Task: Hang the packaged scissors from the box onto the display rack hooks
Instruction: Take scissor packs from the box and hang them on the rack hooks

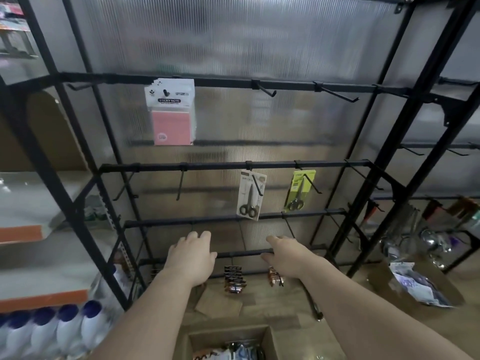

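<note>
Both arms reach forward toward the low bars of the black display rack (233, 166). The left hand (191, 255) shows its back, fingers nearly straight and close together, its grip open and holding nothing. The right hand (288, 258) is also stretched out with an open grip. Its thumb lies at the lower crossbar (241, 254), though contact with the bar cannot be told. Above the hands, two packs hang on neighbouring hooks of the second bar: a beige scissors pack (250, 194), and to its right a yellow-green scissors pack (298, 190). More packaged goods sit in the open cardboard box (226, 329) at the bottom edge, between the forearms. A pink sticky note pack (170, 113) hangs from the top bar. Battery packs (235, 279) hang low, between the two wrists and behind them. A second cardboard box (441, 284) with packets lies on the floor to the right, and blue-capped bottles (52, 328) stand at lower left.
</note>
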A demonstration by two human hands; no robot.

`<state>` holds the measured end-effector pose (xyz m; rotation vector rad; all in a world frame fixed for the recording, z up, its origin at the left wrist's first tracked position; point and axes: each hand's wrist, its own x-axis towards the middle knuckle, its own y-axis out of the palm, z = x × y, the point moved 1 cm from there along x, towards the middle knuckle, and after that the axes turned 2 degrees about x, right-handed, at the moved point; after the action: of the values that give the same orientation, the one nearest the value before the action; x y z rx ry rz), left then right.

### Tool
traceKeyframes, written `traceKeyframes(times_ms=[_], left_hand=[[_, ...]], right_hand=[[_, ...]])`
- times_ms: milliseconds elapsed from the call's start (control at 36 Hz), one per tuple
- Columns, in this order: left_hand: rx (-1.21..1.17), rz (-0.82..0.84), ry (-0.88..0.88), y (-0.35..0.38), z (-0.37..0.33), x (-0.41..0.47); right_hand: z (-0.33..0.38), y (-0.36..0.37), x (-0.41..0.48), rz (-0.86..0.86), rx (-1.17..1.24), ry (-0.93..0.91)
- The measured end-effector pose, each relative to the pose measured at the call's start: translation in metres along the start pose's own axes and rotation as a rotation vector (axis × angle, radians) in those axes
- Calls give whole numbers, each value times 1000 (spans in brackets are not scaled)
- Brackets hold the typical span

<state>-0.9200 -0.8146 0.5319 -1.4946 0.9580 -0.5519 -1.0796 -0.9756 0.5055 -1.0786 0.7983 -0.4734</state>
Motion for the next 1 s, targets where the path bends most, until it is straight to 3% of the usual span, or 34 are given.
traceKeyframes(times_ms=[278, 500, 833, 1000], left_hand=[[3, 30, -14, 12, 2, 4], [4, 88, -44, 67, 10, 18], [-66, 177, -49, 250, 21, 27], [-82, 281, -69, 369, 35, 38]], right_hand=[[4, 15, 12, 21, -3, -39], [-1, 69, 37, 92, 10, -59], [-43, 229, 72, 242, 24, -100], [-72, 347, 105, 331, -4, -104]])
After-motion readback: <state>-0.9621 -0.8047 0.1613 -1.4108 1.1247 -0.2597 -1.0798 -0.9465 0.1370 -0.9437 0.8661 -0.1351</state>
